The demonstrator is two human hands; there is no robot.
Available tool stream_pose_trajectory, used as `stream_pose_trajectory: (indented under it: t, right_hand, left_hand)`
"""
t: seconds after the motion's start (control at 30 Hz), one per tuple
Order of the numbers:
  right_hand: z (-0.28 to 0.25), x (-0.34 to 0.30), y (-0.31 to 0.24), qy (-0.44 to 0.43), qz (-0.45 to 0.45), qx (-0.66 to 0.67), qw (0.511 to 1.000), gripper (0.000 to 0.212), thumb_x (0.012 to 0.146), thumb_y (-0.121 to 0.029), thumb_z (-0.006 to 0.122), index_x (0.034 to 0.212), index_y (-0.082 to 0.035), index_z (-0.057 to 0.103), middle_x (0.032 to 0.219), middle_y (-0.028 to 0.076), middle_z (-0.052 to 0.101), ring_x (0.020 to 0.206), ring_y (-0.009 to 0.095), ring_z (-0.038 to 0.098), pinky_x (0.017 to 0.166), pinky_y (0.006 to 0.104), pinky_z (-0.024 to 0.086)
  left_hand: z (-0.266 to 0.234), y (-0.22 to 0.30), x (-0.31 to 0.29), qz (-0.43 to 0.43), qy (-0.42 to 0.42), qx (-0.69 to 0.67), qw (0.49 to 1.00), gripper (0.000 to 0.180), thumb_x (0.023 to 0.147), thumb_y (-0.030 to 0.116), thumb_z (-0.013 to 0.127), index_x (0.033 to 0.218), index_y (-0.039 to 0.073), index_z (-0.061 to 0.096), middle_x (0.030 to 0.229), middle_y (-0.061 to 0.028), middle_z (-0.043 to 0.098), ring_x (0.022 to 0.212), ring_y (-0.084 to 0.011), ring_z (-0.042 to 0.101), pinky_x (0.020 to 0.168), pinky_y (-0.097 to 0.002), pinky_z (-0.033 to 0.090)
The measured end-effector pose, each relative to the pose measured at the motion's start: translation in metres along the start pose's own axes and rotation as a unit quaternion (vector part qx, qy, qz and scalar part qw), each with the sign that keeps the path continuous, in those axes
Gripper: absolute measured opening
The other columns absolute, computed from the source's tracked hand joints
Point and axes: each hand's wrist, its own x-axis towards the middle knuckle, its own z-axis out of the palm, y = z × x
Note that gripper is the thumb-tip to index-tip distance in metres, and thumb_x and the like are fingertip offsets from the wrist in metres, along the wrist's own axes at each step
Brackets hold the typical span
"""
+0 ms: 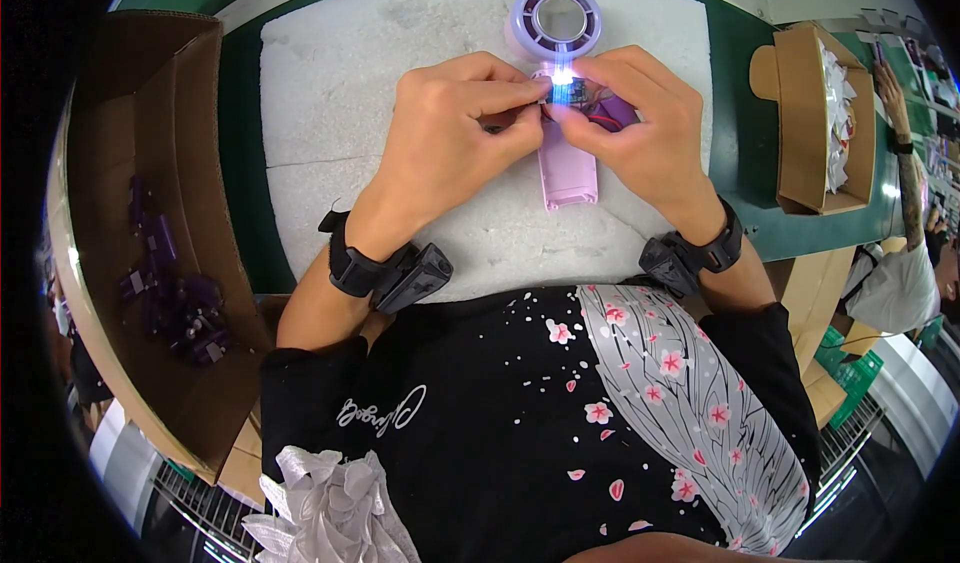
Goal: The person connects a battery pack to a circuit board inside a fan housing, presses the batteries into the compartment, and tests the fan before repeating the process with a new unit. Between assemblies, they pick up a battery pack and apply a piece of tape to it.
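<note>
A purple handheld fan (pixel 511 28) lies on a white foam sheet, its round head at the far side and its pink handle shell (pixel 568 171) pointing toward me. The handle is open, and a small circuit board (pixel 572 93) with a bright bluish-white light shows inside. From the left, my left hand (pixel 455 113) pinches at the board's edge; what sits between its fingertips is too small to make out. My right hand (pixel 640 103) closes finger and thumb around the board's right side. Red and dark wires and a purple part (pixel 616 113) show beneath my right fingers.
The foam sheet (pixel 340 143) covers the green bench. At left stands a deep cardboard box (pixel 190 113) with several dark purple parts (pixel 160 253) inside. A smaller cardboard box (pixel 790 123) at right holds white pieces (pixel 838 113). Another person's arm (pixel 908 193) shows at far right.
</note>
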Motion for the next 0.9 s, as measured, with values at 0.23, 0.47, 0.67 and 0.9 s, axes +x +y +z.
stream_pose_trajectory:
  t: [0.23,0.47,0.67,0.9]
  right_hand:
    - [-0.001,0.000,0.000,-0.002,0.020,0.018,1.000,0.031,0.069,-0.006,0.078,0.098,-0.002,0.068,0.088,0.007,0.065,0.071,0.015,0.063,0.062,0.0234,0.050]
    - [-0.009,0.001,0.002,-0.049,0.102,0.087,0.990,0.027,0.074,-0.005,0.074,0.099,-0.001,0.067,0.089,0.008,0.064,0.074,0.013,0.061,0.062,0.0219,0.047]
    - [-0.013,0.002,-0.001,-0.065,0.144,0.115,0.981,0.023,0.075,-0.003,0.071,0.096,0.001,0.065,0.087,0.007,0.062,0.072,0.011,0.058,0.059,0.0219,0.044]
    - [-0.020,0.004,-0.002,-0.095,0.103,0.082,0.987,0.017,0.073,0.000,0.069,0.089,0.002,0.063,0.085,0.007,0.061,0.066,0.012,0.054,0.057,0.0230,0.043]
  left_hand:
    - [-0.002,0.002,0.001,-0.035,-0.024,-0.016,0.999,0.019,0.076,0.000,0.067,0.094,-0.001,0.073,0.083,-0.0085,0.069,0.067,-0.0128,0.065,0.059,-0.0218,0.052]
    - [0.000,-0.003,0.000,-0.079,-0.049,-0.117,0.989,0.027,0.077,-0.002,0.066,0.103,-0.001,0.068,0.086,-0.0064,0.068,0.073,-0.0115,0.064,0.064,-0.0221,0.053]
    - [0.002,0.006,0.001,-0.148,-0.092,-0.142,0.975,0.034,0.076,-0.001,0.068,0.109,0.002,0.063,0.088,-0.0085,0.066,0.071,-0.0128,0.064,0.065,-0.0255,0.054]
    - [0.005,0.004,0.000,-0.155,-0.086,-0.147,0.973,0.035,0.077,0.000,0.070,0.111,0.003,0.064,0.088,-0.0071,0.066,0.069,-0.0107,0.060,0.062,-0.0248,0.051]
